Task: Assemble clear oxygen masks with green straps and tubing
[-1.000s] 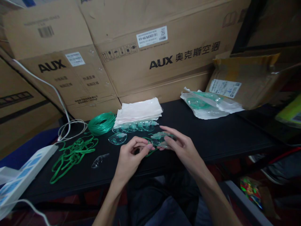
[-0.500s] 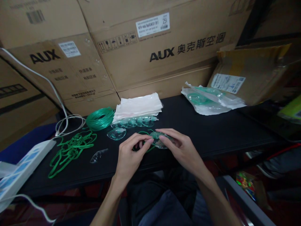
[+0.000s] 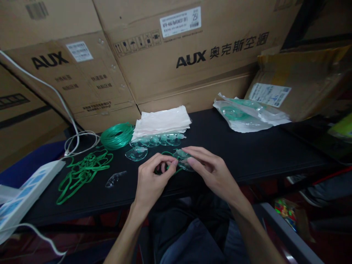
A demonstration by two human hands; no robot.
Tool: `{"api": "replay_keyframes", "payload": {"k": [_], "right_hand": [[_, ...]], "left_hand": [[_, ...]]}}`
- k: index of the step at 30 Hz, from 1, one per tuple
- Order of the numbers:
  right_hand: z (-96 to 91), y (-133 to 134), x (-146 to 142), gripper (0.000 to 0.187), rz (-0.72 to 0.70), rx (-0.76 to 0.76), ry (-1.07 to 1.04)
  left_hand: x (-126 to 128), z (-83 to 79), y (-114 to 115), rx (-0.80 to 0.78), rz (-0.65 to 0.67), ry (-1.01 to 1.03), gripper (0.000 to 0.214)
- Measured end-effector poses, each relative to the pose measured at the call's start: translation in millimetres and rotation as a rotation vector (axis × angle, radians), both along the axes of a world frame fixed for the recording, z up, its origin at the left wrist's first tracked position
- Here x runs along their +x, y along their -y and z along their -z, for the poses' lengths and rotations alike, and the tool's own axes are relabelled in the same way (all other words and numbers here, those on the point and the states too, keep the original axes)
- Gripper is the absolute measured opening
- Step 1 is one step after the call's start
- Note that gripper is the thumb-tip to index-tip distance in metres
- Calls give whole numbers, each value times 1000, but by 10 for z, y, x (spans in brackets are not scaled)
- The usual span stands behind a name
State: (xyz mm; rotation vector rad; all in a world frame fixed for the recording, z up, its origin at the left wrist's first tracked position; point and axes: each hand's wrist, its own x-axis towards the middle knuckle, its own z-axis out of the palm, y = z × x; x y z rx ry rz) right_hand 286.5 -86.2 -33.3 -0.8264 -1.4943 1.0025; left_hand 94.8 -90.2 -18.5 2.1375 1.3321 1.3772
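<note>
Between my hands is a clear green oxygen mask (image 3: pixel 183 158), just above the front part of the black table. My right hand (image 3: pixel 210 165) grips its right side, thumb in front and fingers behind. With thumb and forefinger, my left hand (image 3: pixel 156 169) pinches at the mask's left edge, where a green elastic strap (image 3: pixel 167 153) loops behind the fingers. The exact spot of the pinch is hidden. Farther back lie a single mask (image 3: pixel 136 154) and a row of several masks (image 3: pixel 162 140). Left of my hands are a heap of green straps (image 3: pixel 85 172) and a small clear plastic piece (image 3: pixel 114 179).
Coiled green tubing (image 3: pixel 117 136) and a stack of white bags (image 3: pixel 162 121) lie at the back. A bag of masks (image 3: pixel 247 114) lies back right by a tilted carton (image 3: pixel 297 84). A power strip (image 3: pixel 30 194) with white cables is at left. Large cartons (image 3: pixel 154 69) wall the back.
The mask and my hands have shifted very slightly, and the right fingers sit a little differently on the mask. The whole view has moved a little. Everything else on the table stays put.
</note>
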Motion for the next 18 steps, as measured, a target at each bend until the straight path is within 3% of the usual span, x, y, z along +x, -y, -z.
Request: {"api": "replay_keyframes", "payload": {"k": [18], "right_hand": [[87,-25,26,34,-18,78,34]], "left_hand": [[-10,26,-22,-55,-23,10,8]]}}
